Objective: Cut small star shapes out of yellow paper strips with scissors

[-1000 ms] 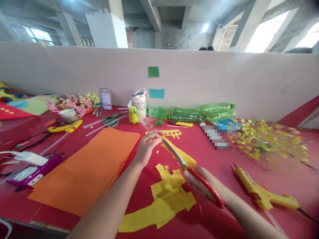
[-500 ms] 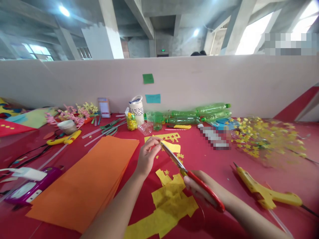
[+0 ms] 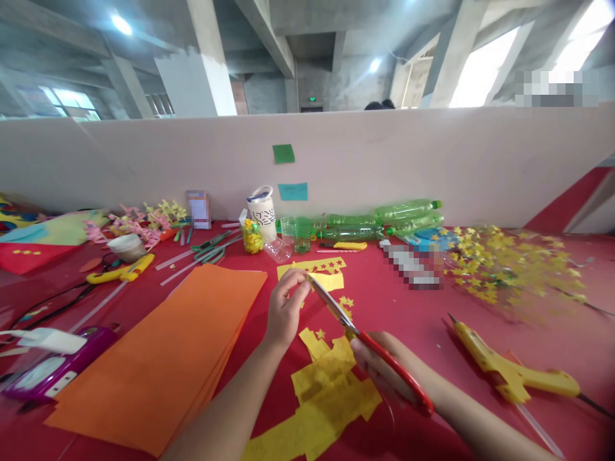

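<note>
My right hand [image 3: 384,355] is closed around the red handles of a pair of scissors [image 3: 339,308]. Their blades point up and left, and the tips reach the fingers of my left hand [image 3: 288,306]. Thumb and forefinger of the left hand are pinched together there; whatever lies between them is too small or hidden to make out. Beneath the hands, yellow sheet scraps [image 3: 327,390] lie on the red table. Several small yellow stars [image 3: 346,302] rest beyond the blades, near a yellow strip with star-shaped holes [image 3: 331,264].
A stack of orange sheets [image 3: 163,352] lies left, beside a purple power strip [image 3: 67,365]. On the right are a yellow glue gun [image 3: 504,365] and a bunch of yellow stars [image 3: 504,262]. Green bottles [image 3: 403,210] and a utility knife [image 3: 350,246] are along the white partition [image 3: 384,153].
The view has shifted slightly. Both hands and the scissors keep nearly the same pose, with the blade tips still at the left fingertips.
</note>
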Motion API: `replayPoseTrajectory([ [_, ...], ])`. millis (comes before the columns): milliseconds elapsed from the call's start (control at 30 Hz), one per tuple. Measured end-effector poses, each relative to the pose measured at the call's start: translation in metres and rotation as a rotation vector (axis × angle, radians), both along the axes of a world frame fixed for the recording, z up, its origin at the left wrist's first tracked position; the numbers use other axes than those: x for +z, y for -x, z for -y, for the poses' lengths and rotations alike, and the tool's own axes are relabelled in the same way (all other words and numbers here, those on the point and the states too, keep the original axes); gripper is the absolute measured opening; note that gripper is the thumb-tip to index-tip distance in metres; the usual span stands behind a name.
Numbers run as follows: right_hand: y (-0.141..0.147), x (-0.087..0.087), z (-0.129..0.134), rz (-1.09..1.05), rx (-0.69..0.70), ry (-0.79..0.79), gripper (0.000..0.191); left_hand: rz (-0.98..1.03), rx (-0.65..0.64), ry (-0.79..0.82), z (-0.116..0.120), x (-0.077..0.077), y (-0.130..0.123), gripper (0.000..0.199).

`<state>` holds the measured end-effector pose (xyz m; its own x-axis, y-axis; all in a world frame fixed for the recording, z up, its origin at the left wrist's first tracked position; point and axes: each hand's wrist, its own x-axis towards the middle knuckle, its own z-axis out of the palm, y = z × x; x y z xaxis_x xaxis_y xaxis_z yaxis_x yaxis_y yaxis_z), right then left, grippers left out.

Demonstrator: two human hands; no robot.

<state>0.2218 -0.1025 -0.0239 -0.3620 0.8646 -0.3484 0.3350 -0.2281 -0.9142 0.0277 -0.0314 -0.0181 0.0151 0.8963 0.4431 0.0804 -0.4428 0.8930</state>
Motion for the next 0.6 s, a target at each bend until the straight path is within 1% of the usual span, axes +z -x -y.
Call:
replayPoseTrajectory([
  [300, 0.001, 0.001, 0.0, 0.05, -0.019, -0.017, 0.05, 0.0, 0.011, 0.013, 0.001, 0.0, 0.0, 0.023],
  [400, 0.001, 0.0, -0.001, 0.057, -0.018, -0.042, 0.049, 0.042, -0.005, 0.023, -0.001, -0.002, 0.0, 0.021],
  [433, 0.001, -0.001, -0.002, 0.053, -0.024, -0.061, 0.048, 0.089, -0.015, 0.033, -0.003, -0.004, -0.001, 0.02],
  [500, -0.001, -0.001, -0.004, 0.051, -0.059, -0.131, 0.046, 0.252, -0.052, 0.094, -0.006, -0.007, -0.001, 0.017],
  [533, -0.002, 0.0, -0.005, 0.052, -0.091, -0.176, 0.045, 0.361, -0.081, 0.154, -0.008, -0.008, 0.0, 0.015],
  [600, -0.007, 0.003, -0.008, 0.06, -0.182, -0.257, 0.04, 0.587, -0.173, 0.332, -0.012, -0.01, 0.001, 0.011],
])
